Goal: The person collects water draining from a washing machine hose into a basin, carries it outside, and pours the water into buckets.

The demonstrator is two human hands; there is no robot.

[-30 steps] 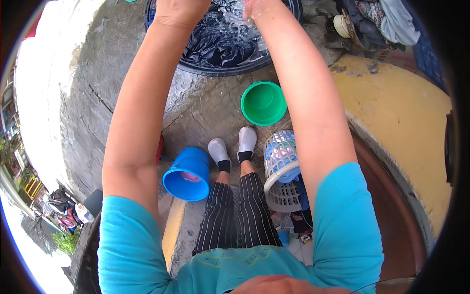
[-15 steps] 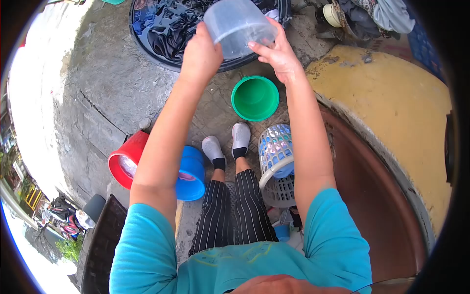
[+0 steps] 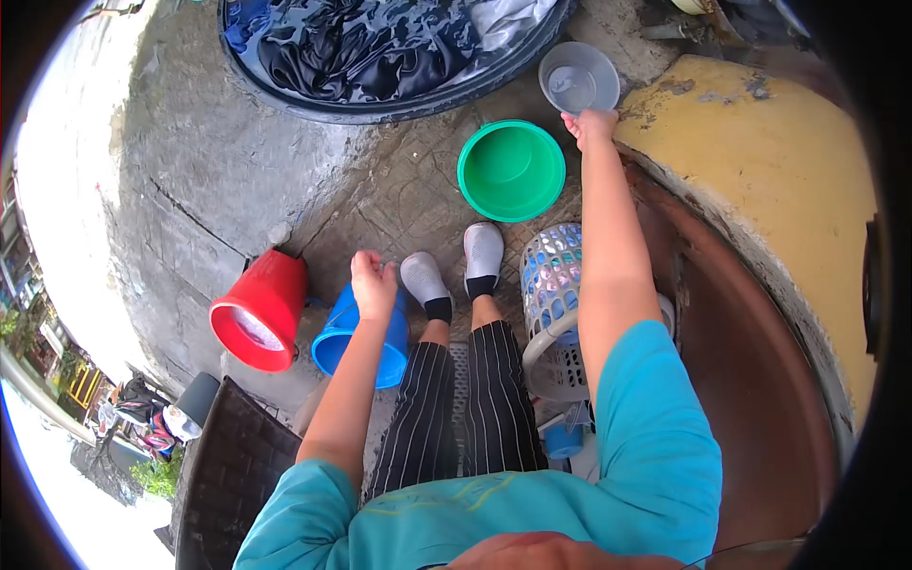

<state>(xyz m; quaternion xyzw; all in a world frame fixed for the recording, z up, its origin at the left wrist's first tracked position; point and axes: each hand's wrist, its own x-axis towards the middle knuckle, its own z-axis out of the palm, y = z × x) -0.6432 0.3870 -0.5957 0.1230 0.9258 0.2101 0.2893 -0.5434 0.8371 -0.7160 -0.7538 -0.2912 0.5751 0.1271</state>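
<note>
My right hand (image 3: 591, 125) grips the near rim of a clear plastic tub (image 3: 575, 81), held out at the upper right beside the yellow ledge. The tub's open side faces up toward me. Just left of it, a green basin (image 3: 511, 173) stands on the ground with nothing visible inside. My left hand (image 3: 374, 285) hangs over the back of a blue bucket (image 3: 347, 332), its fingers loosely curled and slightly apart, with nothing seen in them. Dark and white clothes (image 3: 399, 57) soak in water in a large black tub (image 3: 313, 112) at the top.
Left of the blue bucket lies a tilted red bucket (image 3: 275, 285) with pale contents. A grey laundry basket (image 3: 543, 285) holding colourful items stands right of my feet. The yellow ledge (image 3: 760, 161) curves along the right, above a brown surface (image 3: 741, 399).
My left hand has let go of the clear tub and dropped back toward the blue bucket. My right hand has carried the tub rightward, away from the black tub, and turned it opening-up.
</note>
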